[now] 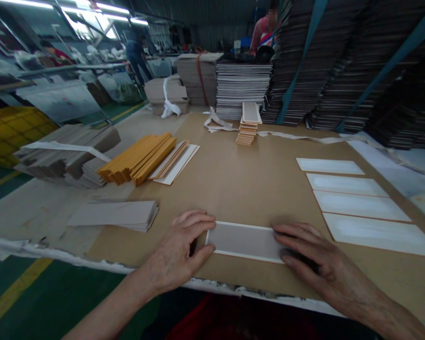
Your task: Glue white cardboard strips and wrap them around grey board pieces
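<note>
In front of me a grey cardboard strip point(246, 239) lies flat on a slightly larger white-edged piece, whose white border shows along the long sides. My left hand point(184, 248) holds its left end, fingertips at the far corner and thumb at the near one. At the other end, my right hand point(315, 259) grips with fingers and thumb in the same way, hiding the end. A loose stack of grey cardboard strips point(115, 215) lies to the left of my left hand. Right of my right hand, several white strips point(378, 231) with orange edges lie in a column.
Orange-brown folded strips point(138, 158) sit at left beside white orange-edged pieces point(179, 163) and a tied grey cardboard bundle point(67, 153). A small stack point(248, 125) stands at the back. Tall dark strapped stacks point(315, 66) rise back right. People point(265, 33) are in the background.
</note>
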